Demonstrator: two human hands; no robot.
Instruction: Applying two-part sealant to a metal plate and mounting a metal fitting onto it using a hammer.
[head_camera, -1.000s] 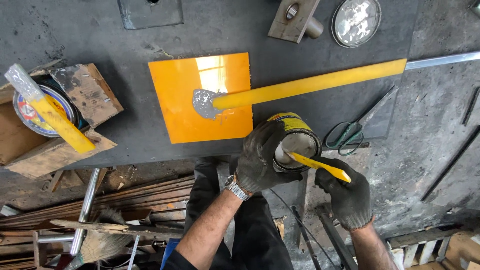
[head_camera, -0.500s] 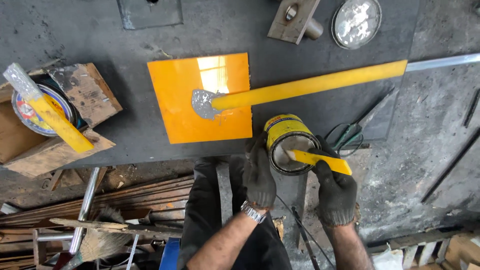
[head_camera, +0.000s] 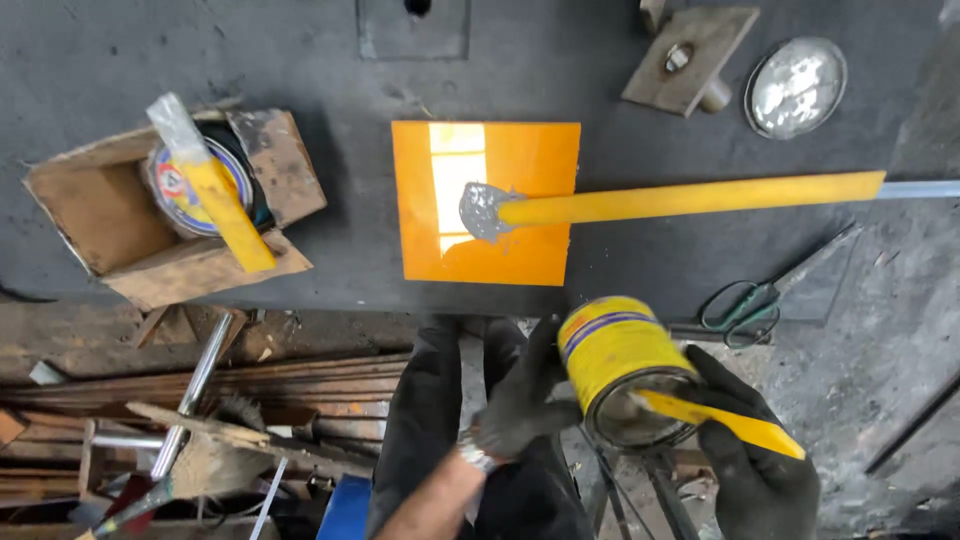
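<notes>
**A:** What do the hands hold?

**B:** Both wear dark gloves, low and right of centre in the frame. The left hand (head_camera: 520, 400) has its grip wrapped round a yellow can (head_camera: 618, 362), which tilts with its open mouth toward the camera. The right hand (head_camera: 752, 462) pinches a flat yellow stick (head_camera: 722, 420), whose tip dips into the can's mouth. The can is held off the counter (head_camera: 300, 60), just below its near edge.

**A:** And on the counter?

**B:** At centre lies an orange plate (head_camera: 520, 190) with a grey blob (head_camera: 482, 208) of paste on it. A long yellow strip (head_camera: 690, 198) runs from the blob to the right edge of the frame. At upper left, an open box (head_camera: 90, 215) holds a round tin (head_camera: 180, 195), with a second yellow stick (head_camera: 225, 210) laid across it. At upper right are a shiny round lid (head_camera: 797, 86) and a metal block (head_camera: 690, 58); scissors (head_camera: 742, 305) lie at mid right.

**A:** Which step does this look like?

**B:** Judging by the stick in the can, scooping or stirring paste. The next move likely calls for lifting the loaded stick cleanly while the can stays steady, without drips.
</notes>
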